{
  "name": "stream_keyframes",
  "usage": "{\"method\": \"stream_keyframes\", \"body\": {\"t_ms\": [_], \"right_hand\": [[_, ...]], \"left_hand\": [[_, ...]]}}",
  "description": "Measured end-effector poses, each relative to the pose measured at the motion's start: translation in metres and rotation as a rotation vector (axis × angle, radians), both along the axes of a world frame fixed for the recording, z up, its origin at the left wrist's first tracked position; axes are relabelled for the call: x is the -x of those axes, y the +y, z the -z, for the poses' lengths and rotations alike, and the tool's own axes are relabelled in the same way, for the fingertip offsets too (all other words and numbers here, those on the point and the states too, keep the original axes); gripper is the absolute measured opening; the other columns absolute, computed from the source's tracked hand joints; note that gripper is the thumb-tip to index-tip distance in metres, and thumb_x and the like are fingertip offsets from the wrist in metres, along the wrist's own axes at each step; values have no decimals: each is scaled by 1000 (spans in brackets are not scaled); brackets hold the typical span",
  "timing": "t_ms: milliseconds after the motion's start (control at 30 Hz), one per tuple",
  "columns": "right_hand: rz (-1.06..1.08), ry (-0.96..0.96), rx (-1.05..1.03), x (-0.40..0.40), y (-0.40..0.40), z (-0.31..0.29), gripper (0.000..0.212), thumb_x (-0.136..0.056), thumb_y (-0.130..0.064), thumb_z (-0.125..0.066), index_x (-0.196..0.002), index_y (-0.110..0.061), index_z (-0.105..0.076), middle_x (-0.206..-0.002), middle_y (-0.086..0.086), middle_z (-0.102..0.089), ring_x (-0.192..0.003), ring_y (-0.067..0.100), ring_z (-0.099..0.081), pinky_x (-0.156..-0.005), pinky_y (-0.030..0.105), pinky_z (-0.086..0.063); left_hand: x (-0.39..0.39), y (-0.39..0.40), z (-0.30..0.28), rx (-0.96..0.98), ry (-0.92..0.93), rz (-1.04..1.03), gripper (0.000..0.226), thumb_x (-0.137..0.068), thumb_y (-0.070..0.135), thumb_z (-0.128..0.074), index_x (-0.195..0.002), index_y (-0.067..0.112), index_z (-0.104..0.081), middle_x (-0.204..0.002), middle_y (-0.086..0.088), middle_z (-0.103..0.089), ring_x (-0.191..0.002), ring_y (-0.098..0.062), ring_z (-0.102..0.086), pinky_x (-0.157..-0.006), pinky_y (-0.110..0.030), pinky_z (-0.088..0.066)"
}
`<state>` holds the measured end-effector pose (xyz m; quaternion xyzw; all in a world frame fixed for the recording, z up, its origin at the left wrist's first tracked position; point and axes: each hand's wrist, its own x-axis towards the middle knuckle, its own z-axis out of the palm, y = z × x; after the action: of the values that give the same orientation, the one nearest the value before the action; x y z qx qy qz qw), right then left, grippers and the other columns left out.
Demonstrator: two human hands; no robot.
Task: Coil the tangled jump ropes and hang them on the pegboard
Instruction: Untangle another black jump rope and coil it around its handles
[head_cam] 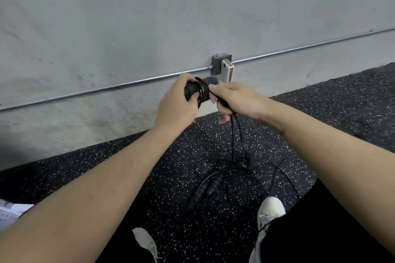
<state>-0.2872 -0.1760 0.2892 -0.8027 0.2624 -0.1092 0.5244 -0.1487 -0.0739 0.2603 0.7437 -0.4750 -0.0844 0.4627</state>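
My left hand [175, 102] grips the black handles of a jump rope [202, 88], held up in front of the wall with several turns of thin black cord wound round them. My right hand [232, 97] pinches the cord just right of the handles. From that hand the cord [233, 139] hangs down to the floor. Below it a second tangled black jump rope [210, 186] lies on the floor, its ribbed handles side by side among loose loops. No pegboard is clearly visible.
A grey concrete wall [149, 17] stands ahead with a metal conduit [106, 88] and an outlet box holding a white charger [225, 69]. The floor is black speckled rubber [171, 166]. My white shoes [270, 209] stand beside the tangle. A white perforated panel edge [9, 213] shows at far left.
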Motion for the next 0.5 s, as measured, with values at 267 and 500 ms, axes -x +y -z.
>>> {"method": "stream_keyframes", "body": {"t_ms": [267,500], "right_hand": [[-229,138,-90,11,3,13,37,-110,-39,-26,-104,-11,-50,-62,2,-45,-56,18,-47,-64,30,-55],[-208,145,46,13,-5,23,44,-106,-50,-33,-85,-15,-50,-59,-6,-41,-52,14,-37,-56,27,-41]], "left_hand": [[-13,-4,-9,473,556,-203,39,-102,6,-55,-129,35,-57,-114,-4,-65,-52,-13,-63,-50,-25,-54],[-19,-7,-25,605,1541,-85,28,-101,5,-52,-108,28,-66,-85,-8,-66,-42,-7,-47,-35,-12,-36]]}}
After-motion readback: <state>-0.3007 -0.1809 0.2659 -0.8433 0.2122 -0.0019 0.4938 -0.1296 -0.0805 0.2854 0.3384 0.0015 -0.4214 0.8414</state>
